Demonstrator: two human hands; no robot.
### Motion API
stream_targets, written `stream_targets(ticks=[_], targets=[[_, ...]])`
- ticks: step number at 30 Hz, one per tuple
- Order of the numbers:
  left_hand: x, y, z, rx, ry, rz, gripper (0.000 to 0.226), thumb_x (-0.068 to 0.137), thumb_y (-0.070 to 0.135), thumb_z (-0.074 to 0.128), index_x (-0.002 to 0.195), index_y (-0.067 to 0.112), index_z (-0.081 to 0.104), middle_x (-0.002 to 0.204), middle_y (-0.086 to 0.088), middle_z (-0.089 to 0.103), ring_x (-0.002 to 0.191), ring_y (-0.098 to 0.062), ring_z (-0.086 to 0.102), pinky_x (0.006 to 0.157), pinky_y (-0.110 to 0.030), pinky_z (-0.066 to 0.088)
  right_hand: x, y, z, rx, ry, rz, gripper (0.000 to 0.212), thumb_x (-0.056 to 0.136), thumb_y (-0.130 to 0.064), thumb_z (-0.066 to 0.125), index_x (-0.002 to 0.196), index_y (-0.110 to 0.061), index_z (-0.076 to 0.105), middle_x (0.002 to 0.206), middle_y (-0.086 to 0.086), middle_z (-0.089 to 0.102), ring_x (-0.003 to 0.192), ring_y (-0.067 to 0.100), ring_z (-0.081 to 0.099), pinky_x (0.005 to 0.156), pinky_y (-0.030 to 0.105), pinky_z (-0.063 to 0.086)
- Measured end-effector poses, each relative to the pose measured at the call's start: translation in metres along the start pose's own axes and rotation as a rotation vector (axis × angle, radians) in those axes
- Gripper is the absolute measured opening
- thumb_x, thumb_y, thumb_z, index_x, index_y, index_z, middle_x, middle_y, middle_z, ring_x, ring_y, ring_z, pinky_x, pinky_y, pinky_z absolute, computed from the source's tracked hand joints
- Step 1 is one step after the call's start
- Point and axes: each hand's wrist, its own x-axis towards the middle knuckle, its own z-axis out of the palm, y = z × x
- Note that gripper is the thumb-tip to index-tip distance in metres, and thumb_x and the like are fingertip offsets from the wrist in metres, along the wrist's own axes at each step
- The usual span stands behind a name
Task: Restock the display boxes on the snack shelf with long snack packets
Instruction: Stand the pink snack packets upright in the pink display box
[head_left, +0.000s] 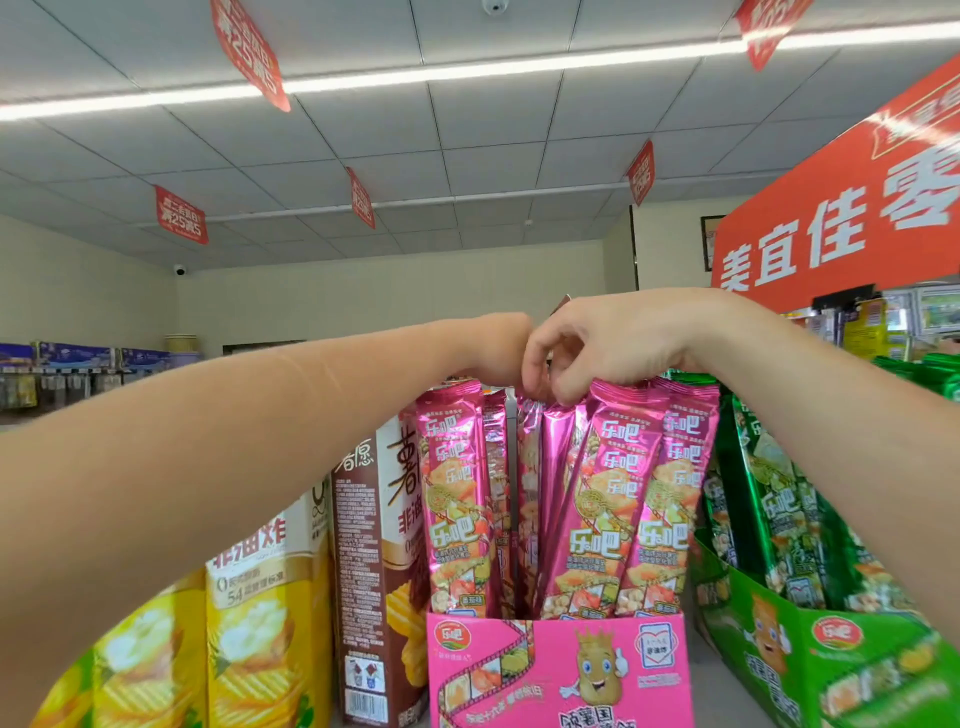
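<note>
Centrally, pink packets (613, 493) in the pink display box (545, 649) are pinched at their tops by the curled right hand (597, 343); the grip of the left hand (493, 348) is hidden.

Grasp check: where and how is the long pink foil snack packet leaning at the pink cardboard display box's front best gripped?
Pinch the long pink foil snack packet by its flat sealed top, from above: it leans nearly upright, foot sunk in the pink display box, neighbours crowding both sides.
</note>
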Motion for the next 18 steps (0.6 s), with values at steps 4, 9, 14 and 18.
stream_targets(ticks=[4, 9, 14, 18], targets=[[0.002, 0.002, 0.006, 0.101, 0.064, 0.032, 0.019, 0.090, 0.021, 0.063, 0.099, 0.005, 0.068, 0.105, -0.012, 0.068, 0.097, -0.029, 0.061, 0.076, -0.030, 0.043, 0.003, -0.002, 0.001, -0.041, 0.009, 0.040, 0.021, 0.074, -0.014, 0.071, 0.088, -0.029, 0.073, 0.074, -0.012, 0.066, 0.062, 0.007, 0.060, 0.060, 0.029, 0.047], [0.008, -0.003, 0.010, 0.080, 0.171, -0.019, 0.019, 0.088, 0.022, 0.064, 0.097, 0.007, 0.071, 0.100, -0.011, 0.071, 0.092, -0.031, 0.064, 0.069, -0.029, 0.042, 0.010, -0.002, 0.001, -0.060, 0.052, 0.095, 0.012, 0.077, -0.017, 0.070, 0.081, -0.026, 0.076, 0.071, -0.014, 0.070, 0.071, 0.008, 0.062, 0.071, 0.029, 0.052], [0.005, -0.003, 0.013, -0.085, -0.105, 0.042, 0.010, 0.091, 0.011, 0.061, 0.101, 0.010, 0.065, 0.099, -0.004, 0.064, 0.093, -0.021, 0.058, 0.082, -0.028, 0.047, 0.014, -0.001, 0.001, -0.040, 0.058, 0.089, 0.012, 0.076, -0.013, 0.079, 0.085, -0.020, 0.075, 0.085, -0.004, 0.074, 0.089, 0.019, 0.069, 0.089, 0.036, 0.054], [-0.006, -0.009, -0.003, -0.347, -0.121, -0.067, 0.011, 0.086, 0.005, 0.066, 0.095, 0.011, 0.066, 0.092, -0.005, 0.061, 0.084, -0.018, 0.051, 0.073, -0.031, 0.040, 0.020, 0.002, 0.006, -0.010, 0.138, 0.079, 0.020, 0.070, -0.024, 0.087, 0.079, -0.018, 0.070, 0.078, 0.000, 0.071, 0.076, 0.021, 0.066, 0.076, 0.035, 0.053]])
